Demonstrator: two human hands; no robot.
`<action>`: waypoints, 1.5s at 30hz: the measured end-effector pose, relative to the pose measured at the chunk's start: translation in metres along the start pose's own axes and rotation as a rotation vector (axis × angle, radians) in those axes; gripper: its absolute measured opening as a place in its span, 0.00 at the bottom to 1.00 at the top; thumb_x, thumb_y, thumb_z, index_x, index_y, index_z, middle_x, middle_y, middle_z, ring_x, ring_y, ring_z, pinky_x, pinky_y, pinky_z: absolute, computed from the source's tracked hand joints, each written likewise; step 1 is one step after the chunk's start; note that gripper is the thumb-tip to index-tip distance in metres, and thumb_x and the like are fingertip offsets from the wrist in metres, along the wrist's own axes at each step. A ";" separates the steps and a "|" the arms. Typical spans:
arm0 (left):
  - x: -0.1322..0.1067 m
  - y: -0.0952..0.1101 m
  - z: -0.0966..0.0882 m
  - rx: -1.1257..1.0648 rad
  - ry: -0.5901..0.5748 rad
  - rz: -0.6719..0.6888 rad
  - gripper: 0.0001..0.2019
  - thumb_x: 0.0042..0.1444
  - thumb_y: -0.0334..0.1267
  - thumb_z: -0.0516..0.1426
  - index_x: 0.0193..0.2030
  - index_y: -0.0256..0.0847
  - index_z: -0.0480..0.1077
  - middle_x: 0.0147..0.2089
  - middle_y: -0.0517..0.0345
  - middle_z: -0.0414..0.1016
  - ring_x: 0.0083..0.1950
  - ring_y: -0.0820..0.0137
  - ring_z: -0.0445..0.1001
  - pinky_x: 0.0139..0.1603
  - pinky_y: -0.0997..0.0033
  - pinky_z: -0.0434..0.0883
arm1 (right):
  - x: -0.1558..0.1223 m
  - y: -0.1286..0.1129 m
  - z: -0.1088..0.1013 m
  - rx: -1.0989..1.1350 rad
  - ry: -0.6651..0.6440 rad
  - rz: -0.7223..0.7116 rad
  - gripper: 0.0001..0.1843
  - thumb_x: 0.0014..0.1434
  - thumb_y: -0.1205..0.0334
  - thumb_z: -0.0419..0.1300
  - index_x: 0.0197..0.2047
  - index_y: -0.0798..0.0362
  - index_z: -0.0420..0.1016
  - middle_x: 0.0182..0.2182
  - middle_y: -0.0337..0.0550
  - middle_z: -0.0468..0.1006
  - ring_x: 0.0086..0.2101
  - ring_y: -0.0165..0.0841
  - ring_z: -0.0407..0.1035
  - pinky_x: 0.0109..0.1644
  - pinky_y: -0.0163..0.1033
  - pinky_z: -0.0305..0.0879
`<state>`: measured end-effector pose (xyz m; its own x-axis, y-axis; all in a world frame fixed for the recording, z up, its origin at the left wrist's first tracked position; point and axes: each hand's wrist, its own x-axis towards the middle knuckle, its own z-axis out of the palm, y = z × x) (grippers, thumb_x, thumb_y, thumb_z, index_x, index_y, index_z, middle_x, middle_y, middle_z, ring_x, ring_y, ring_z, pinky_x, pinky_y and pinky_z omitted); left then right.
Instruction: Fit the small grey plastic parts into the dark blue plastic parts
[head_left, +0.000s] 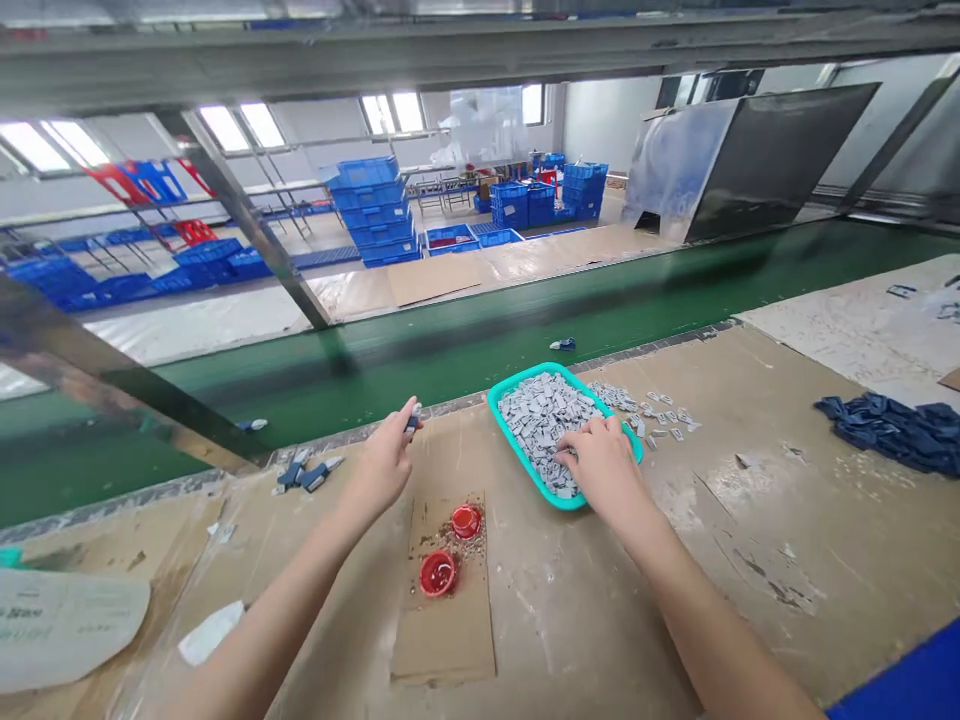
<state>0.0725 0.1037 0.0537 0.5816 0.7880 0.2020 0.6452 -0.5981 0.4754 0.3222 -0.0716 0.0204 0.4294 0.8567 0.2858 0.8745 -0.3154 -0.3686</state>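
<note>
My left hand (386, 455) is closed on a small dark blue and white plastic piece (412, 420), held near the belt's edge; the fingers cover part of it. My right hand (601, 462) reaches into a turquoise basket (516, 436) heaped with small light grey plastic pieces (541, 415). Its fingers are curled down onto the heap, and what lies between them is hidden. Between my arms, two small red cups (437, 574) stand on a cardboard strip (442, 645), the nearer one with wet red inside. Several dark blue pieces (307, 475) lie left of my left hand.
A green conveyor belt (450, 345) runs behind the table, carrying a blue and white piece (564, 344). Loose grey pieces (667, 412) lie right of the basket, and a dark blue pile (892, 430) farther right. A metal post (247, 230) slants up at left. Blue crates (375, 210) stand beyond.
</note>
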 end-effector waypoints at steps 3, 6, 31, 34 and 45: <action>0.063 -0.019 0.006 0.256 -0.073 -0.003 0.34 0.49 0.25 0.48 0.67 0.33 0.55 0.52 0.38 0.72 0.55 0.54 0.70 0.54 0.56 0.67 | 0.000 -0.004 0.005 0.039 0.034 0.008 0.09 0.59 0.65 0.60 0.27 0.49 0.76 0.32 0.50 0.71 0.40 0.46 0.62 0.38 0.45 0.59; 0.115 -0.023 0.015 0.309 -0.113 0.013 0.34 0.47 0.26 0.52 0.65 0.31 0.57 0.48 0.37 0.74 0.53 0.52 0.71 0.52 0.54 0.68 | 0.002 -0.003 0.006 0.109 0.094 -0.012 0.09 0.62 0.67 0.56 0.30 0.50 0.73 0.30 0.47 0.71 0.38 0.43 0.63 0.36 0.43 0.60; 0.171 0.042 0.031 -0.218 -0.190 0.048 0.20 0.49 0.51 0.59 0.45 0.41 0.73 0.33 0.53 0.76 0.38 0.60 0.74 0.41 0.60 0.72 | -0.005 -0.030 -0.030 0.699 0.104 -0.141 0.05 0.62 0.68 0.56 0.34 0.52 0.70 0.32 0.42 0.74 0.35 0.36 0.67 0.38 0.39 0.63; 0.111 0.019 -0.001 -0.373 -0.138 -0.165 0.24 0.49 0.52 0.60 0.49 0.39 0.71 0.23 0.59 0.71 0.26 0.66 0.72 0.31 0.64 0.73 | -0.015 -0.034 -0.030 0.815 0.048 -0.123 0.04 0.63 0.64 0.55 0.38 0.53 0.71 0.32 0.42 0.74 0.33 0.34 0.68 0.36 0.38 0.65; -0.095 0.010 -0.049 -1.234 0.205 -0.552 0.15 0.53 0.41 0.61 0.45 0.37 0.72 0.45 0.45 0.79 0.41 0.68 0.78 0.43 0.72 0.76 | -0.042 -0.072 -0.007 1.052 -0.330 0.161 0.11 0.54 0.54 0.64 0.34 0.53 0.78 0.33 0.46 0.83 0.33 0.38 0.77 0.37 0.39 0.71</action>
<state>-0.0007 0.0299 0.0808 0.2420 0.9514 -0.1907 -0.1525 0.2314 0.9608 0.2426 -0.0878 0.0408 0.3024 0.9529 -0.0245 0.1199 -0.0635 -0.9908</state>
